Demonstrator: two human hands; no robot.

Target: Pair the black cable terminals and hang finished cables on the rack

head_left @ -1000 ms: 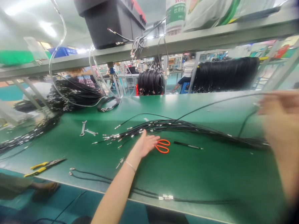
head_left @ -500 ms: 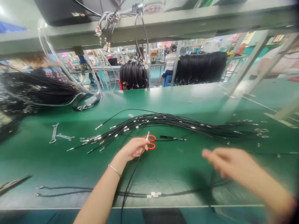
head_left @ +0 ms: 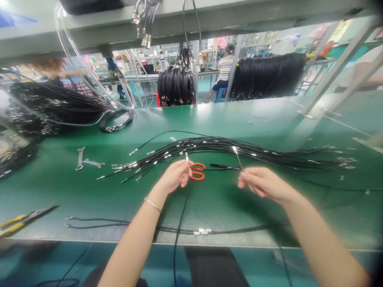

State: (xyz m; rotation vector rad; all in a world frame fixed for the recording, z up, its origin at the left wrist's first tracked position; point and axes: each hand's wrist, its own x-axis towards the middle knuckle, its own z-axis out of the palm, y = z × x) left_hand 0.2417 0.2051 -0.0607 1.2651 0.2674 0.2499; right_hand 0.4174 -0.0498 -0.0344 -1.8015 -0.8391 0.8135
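Note:
My left hand (head_left: 177, 175) is closed on a thin black cable (head_left: 181, 216), whose silvery end points up past the fingers while the rest hangs over the table's front edge. My right hand (head_left: 259, 181) pinches another black cable near its end; the cable's tip (head_left: 235, 151) with a white label stands up above the fingers. Scissors with orange handles (head_left: 197, 175) lie right beside my left hand. Between the hands rests a dark pen-like tool (head_left: 220, 166). Just behind both hands stretches a bundle of black cables (head_left: 210, 145) with white labels and metal ends.
Two wrenches (head_left: 80, 159) lie at left, and yellow-handled pliers (head_left: 23, 222) near the front edge. Two labelled cables (head_left: 110, 225) run along that edge. A large heap of cables (head_left: 55, 106) sits at back left. A metal rail (head_left: 243, 22) crosses above; a person (head_left: 225, 70) sits beyond.
My right hand has come in leftward from the right side, and a labelled cable end now shows upright in its fingers. My left hand stays by the scissors. The view has shifted slightly.

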